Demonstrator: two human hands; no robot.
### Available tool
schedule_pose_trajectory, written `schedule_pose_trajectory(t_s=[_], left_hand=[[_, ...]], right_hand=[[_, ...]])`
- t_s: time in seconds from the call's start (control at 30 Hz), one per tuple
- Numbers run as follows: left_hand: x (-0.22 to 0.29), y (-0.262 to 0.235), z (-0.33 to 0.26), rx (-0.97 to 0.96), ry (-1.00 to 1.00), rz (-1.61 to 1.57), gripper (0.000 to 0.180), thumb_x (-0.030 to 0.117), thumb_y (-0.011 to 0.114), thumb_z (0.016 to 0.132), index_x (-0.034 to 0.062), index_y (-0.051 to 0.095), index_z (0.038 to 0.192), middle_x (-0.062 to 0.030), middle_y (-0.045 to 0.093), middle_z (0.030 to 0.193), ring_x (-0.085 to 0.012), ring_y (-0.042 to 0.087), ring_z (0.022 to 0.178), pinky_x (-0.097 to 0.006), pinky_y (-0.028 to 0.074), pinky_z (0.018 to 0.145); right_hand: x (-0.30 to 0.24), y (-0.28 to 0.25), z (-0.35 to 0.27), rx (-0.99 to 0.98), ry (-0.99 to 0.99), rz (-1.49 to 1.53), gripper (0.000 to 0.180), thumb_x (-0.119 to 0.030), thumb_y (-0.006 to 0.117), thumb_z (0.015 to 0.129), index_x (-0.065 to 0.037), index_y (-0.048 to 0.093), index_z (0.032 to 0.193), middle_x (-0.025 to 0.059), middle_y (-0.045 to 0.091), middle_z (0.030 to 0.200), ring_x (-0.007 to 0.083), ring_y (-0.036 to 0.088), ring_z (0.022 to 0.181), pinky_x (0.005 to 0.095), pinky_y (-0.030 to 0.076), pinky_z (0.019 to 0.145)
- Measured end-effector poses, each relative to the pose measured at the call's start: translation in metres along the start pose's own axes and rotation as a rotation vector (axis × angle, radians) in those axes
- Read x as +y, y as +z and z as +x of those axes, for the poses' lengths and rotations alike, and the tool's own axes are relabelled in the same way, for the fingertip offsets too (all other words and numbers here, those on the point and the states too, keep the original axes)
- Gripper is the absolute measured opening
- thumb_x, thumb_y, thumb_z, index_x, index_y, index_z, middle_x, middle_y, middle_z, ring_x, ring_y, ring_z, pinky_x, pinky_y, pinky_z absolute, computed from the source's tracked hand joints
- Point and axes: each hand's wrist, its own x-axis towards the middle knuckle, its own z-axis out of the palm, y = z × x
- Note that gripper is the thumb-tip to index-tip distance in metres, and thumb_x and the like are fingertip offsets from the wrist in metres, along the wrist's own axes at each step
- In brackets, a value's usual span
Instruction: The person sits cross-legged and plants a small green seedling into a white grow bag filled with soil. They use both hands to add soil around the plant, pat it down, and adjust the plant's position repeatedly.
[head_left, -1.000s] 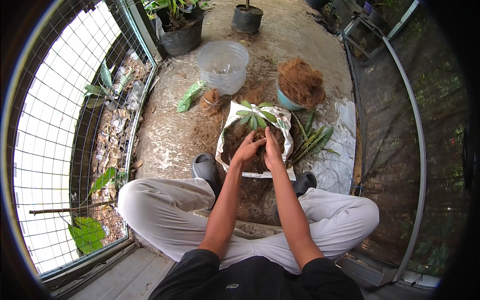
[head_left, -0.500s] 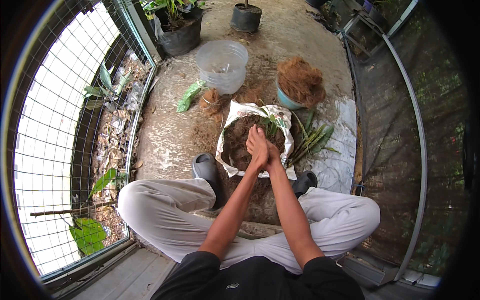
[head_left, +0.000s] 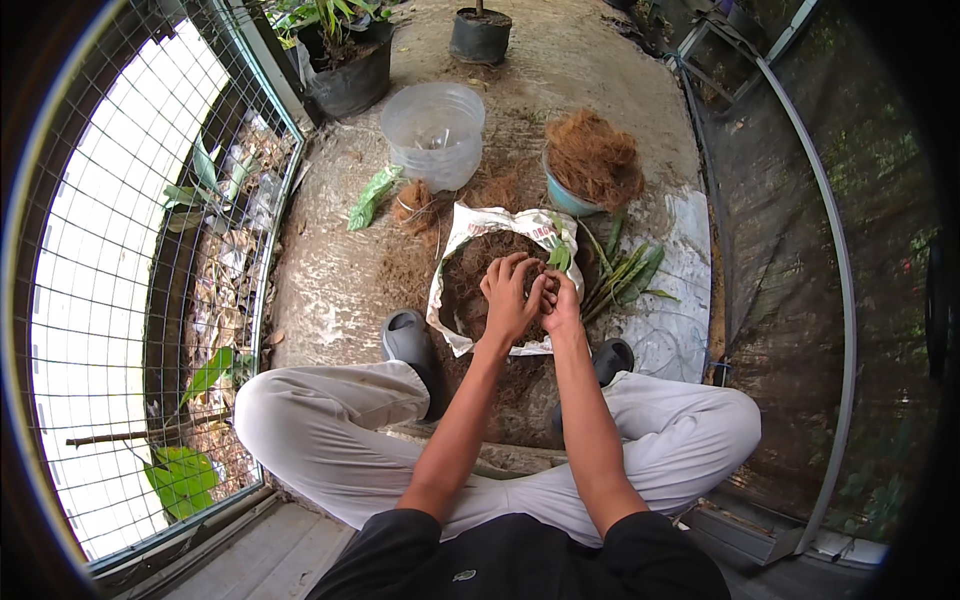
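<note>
A: Where's the green seedling (head_left: 559, 258)?
B: Far right part of the white bag (head_left: 480, 222), mouth open, brown soil (head_left: 467, 270) inside.
A: Left hand (head_left: 511, 300)?
B: Over the soil, fingers bent, slightly spread.
A: Right hand (head_left: 563, 302)?
B: Just beside it, near the seedling, fingers curled; cannot tell whether they pinch anything.

Round black plant pots (head_left: 480, 38) are standing between square metal mesh (head_left: 120, 280) and dark netting (head_left: 778, 300), showing a gardening enclosure.
</note>
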Motion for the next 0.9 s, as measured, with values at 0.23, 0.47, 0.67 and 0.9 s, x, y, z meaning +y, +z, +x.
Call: schedule_pose_trajectory(t_s=[0.23, 0.47, 0.67, 0.9], left_hand=[[-0.003, 0.007, -0.005, -0.133, 0.091, 0.058, 0.024, 0.028, 0.061, 0.084, 0.0192, 0.069, 0.105, 0.0028, 0.061, 0.119, -0.031, 0.038, 0.127, -0.048, 0.022, 0.097], [-0.01, 0.008, -0.006, -0.106, 0.01, 0.077, 0.026, 0.028, 0.061, 0.085, 0.0196, 0.068, 0.109, -0.001, 0.063, 0.115, -0.0293, 0.043, 0.125, -0.046, 0.024, 0.097], [-0.008, 0.01, -0.006, -0.028, 0.044, 0.017, 0.026, 0.026, 0.063, 0.084, 0.0144, 0.067, 0.107, -0.0036, 0.064, 0.113, -0.0269, 0.049, 0.119, -0.042, 0.028, 0.096], [-0.008, 0.016, -0.024, 0.103, 0.07, -0.05, 0.024, 0.02, 0.063, 0.084, 0.0116, 0.066, 0.106, -0.0048, 0.063, 0.111, -0.0176, 0.056, 0.105, -0.039, 0.03, 0.093]], right_hand=[[0.009, 0.003, 0.008, 0.181, -0.152, -0.085, 0.034, -0.044, 0.06, 0.086, -0.011, 0.059, 0.092, -0.0015, 0.058, 0.082, 0.0115, 0.058, 0.069, 0.0262, 0.05, 0.056], [0.005, 0.004, 0.0, -0.001, -0.098, 0.021, 0.047, -0.041, 0.048, 0.089, 0.001, 0.056, 0.109, 0.008, 0.059, 0.102, 0.0194, 0.058, 0.093, 0.0331, 0.049, 0.084], [0.004, -0.008, 0.009, -0.081, -0.065, -0.024, 0.036, -0.025, 0.04, 0.095, 0.001, 0.055, 0.115, 0.009, 0.058, 0.108, 0.0185, 0.056, 0.099, 0.0323, 0.048, 0.089], [0.015, 0.005, 0.005, 0.021, -0.106, -0.216, 0.04, -0.024, 0.027, 0.101, 0.0, 0.057, 0.113, 0.0051, 0.056, 0.1, 0.0139, 0.056, 0.087, 0.0286, 0.051, 0.078]])
